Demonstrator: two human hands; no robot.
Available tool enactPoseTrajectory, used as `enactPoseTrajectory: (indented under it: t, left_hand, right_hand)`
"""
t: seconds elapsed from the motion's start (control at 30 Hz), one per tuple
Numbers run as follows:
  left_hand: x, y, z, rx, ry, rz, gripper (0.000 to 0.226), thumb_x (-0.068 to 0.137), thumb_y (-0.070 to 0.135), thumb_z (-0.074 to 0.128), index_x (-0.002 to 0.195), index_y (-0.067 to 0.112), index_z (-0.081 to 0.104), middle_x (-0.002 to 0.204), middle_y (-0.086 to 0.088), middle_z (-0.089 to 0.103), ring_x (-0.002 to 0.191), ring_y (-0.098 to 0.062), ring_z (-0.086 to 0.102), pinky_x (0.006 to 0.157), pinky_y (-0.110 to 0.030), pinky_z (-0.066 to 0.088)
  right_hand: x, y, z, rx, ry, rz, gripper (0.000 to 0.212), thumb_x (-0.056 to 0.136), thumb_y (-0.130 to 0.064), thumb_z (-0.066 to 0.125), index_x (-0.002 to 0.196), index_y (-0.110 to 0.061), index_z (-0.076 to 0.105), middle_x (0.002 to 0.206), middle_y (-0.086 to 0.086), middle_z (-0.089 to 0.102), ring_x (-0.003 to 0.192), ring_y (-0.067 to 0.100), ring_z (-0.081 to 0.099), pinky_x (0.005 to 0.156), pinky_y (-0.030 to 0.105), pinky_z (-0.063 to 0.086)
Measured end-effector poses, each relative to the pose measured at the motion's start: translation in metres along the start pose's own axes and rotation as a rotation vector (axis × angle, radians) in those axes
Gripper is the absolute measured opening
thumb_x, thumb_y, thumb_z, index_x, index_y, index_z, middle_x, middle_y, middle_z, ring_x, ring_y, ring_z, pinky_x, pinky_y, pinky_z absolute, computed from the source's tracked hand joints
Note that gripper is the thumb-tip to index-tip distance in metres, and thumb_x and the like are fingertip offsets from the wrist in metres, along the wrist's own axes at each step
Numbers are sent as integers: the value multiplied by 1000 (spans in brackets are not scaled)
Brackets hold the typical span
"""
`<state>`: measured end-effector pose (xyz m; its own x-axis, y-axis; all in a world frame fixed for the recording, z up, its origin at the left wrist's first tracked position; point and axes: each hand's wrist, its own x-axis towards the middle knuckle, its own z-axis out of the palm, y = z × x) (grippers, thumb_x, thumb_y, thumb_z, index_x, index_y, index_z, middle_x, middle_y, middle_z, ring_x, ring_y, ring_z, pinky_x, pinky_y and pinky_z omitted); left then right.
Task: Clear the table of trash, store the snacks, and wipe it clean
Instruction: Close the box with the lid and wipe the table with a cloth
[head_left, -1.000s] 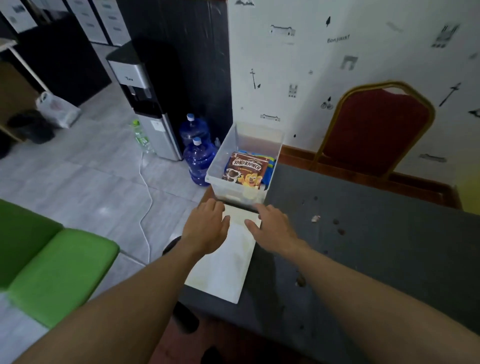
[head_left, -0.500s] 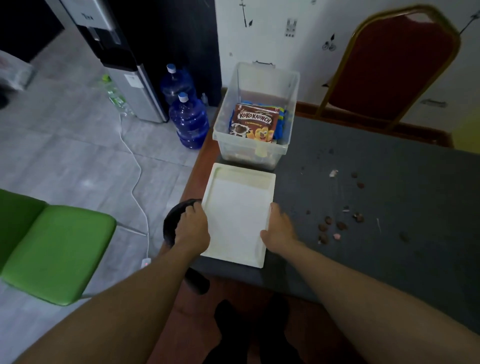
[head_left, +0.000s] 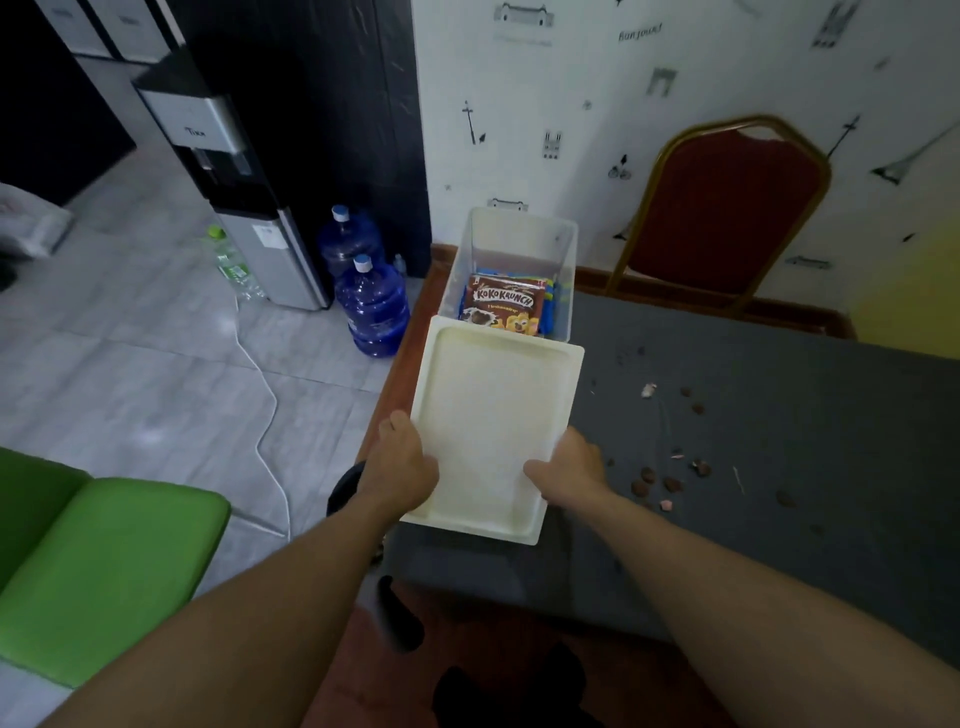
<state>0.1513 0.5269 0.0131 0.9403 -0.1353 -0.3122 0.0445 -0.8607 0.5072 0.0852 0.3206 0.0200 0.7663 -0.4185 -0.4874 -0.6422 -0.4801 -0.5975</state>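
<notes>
The clear plastic bin (head_left: 563, 244) stood at the far left corner of the grey bench (head_left: 779, 519), hard against the papered wall. Inside the bin lay a brown Koko Krunch packet (head_left: 504, 306), face up, on top of some blue packets (head_left: 553, 306).

The white lid (head_left: 493, 415) was just in front of the bin, held flat and clear of the bench. Its far edge covered the bin's near rim, while most of the bin was uncovered. The left hand (head_left: 402, 462) gripped the lid's left long edge, its fingers (head_left: 400, 426) curled round that edge, with the tips hidden beneath. The right hand (head_left: 571, 467) gripped the opposite long edge, thumb (head_left: 537, 470) lying on the lid's top face and the other fingers wrapped under it.

To the right of the bin, brown crumbs (head_left: 670, 483) and a pale scrap (head_left: 648, 389) were scattered over the bench.

Right of the bin, past the bench's far edge, stood a red chair with a gold frame (head_left: 727, 208). Left of the bin, on the tiled floor, stood two blue water jugs (head_left: 374, 306), then a water dispenser (head_left: 234, 197) with a green-capped bottle (head_left: 228, 260) beside it. A green seat (head_left: 104, 561) sat well to the left of the bin, nearer the person.
</notes>
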Motion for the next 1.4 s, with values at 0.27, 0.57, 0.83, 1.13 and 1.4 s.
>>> enactPoseTrajectory:
  t: [0.27,0.57,0.83,1.13,1.4]
  left_hand:
    - [28,56,-46,-34,135,107,36,91,18,58,121,12,38,116,-4,42,99,-19,50,87,-32,49]
    - [102,108,-55,57,221,130,21,96,9,51,116,7,48,117,-10,48,93,-15,45,82,-24,40]
    - [149,119,-44,136,263,129,26,95,5,51,121,4,50,122,-14,49,105,-22,48,93,-31,46]
    - [186,134,-47,117,214,46,33,96,9,54,128,7,45,131,-12,46,113,-23,49,98,-32,46]
    - [184,122,-36,361,202,195,57,103,23,39,153,8,16,154,-13,30,135,-26,42,108,-35,41]
  right_hand:
    - [21,-47,-61,91,177,-110,24,84,-18,69,101,-14,52,101,1,59,87,19,59,61,29,48]
    - [99,-79,-101,-16,227,-160,11,91,-18,63,91,-7,66,98,7,69,81,21,66,53,23,44]
    - [159,-86,-96,-54,241,-183,15,93,-20,62,93,-6,67,103,8,67,82,21,65,58,25,48]
    - [187,-100,-101,-53,236,-158,12,95,-20,57,90,-10,61,101,8,65,79,19,62,58,27,50]
    - [186,-121,-82,-403,215,-346,70,105,-35,37,159,-15,-2,167,5,-9,154,29,-3,124,44,12]
